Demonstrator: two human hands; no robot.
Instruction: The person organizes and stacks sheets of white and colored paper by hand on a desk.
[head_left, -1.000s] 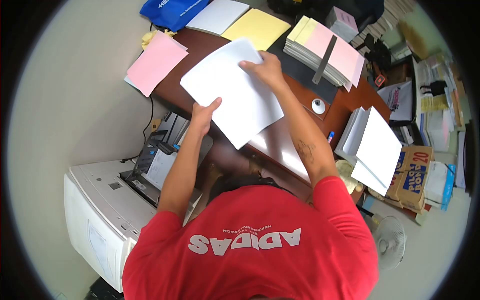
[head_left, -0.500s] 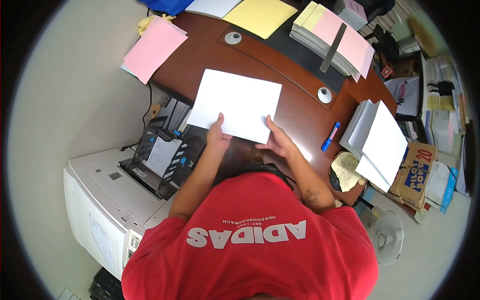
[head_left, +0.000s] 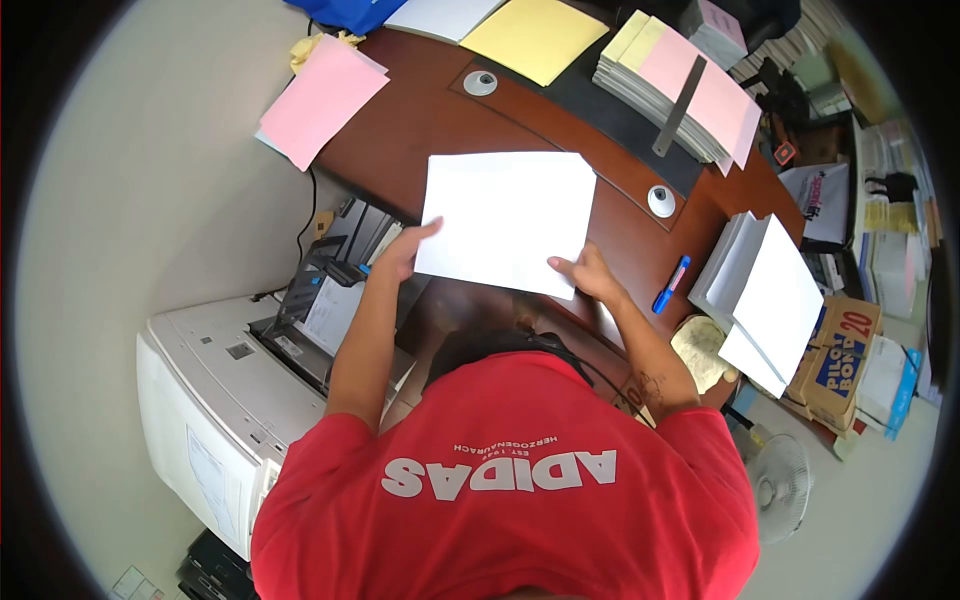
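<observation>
White paper sheets (head_left: 508,220), slightly fanned at the right corner, are held over the brown desk. My left hand (head_left: 408,250) grips their left edge, with the thumb on top. At the lower right corner, my right hand (head_left: 590,272) has its thumb on the top face and its fingers at the edge. The undersides of the sheets and some fingertips are hidden. A blue marker (head_left: 671,284) lies on the desk to the right of my right hand.
White paper stacks (head_left: 775,305) stand at the right desk edge. Pink-topped stacks (head_left: 690,75) carry a metal ruler (head_left: 680,106). Pink sheets (head_left: 325,100) lie at the far left, a yellow sheet (head_left: 535,38) at the back. A printer (head_left: 215,370) is at left, a fan (head_left: 780,487) at lower right.
The sheets have turned a little and shifted right, and their edges now show a slight fan. My left hand has moved left to the side edge; my right hand has moved right. The whole view has shifted slightly.
</observation>
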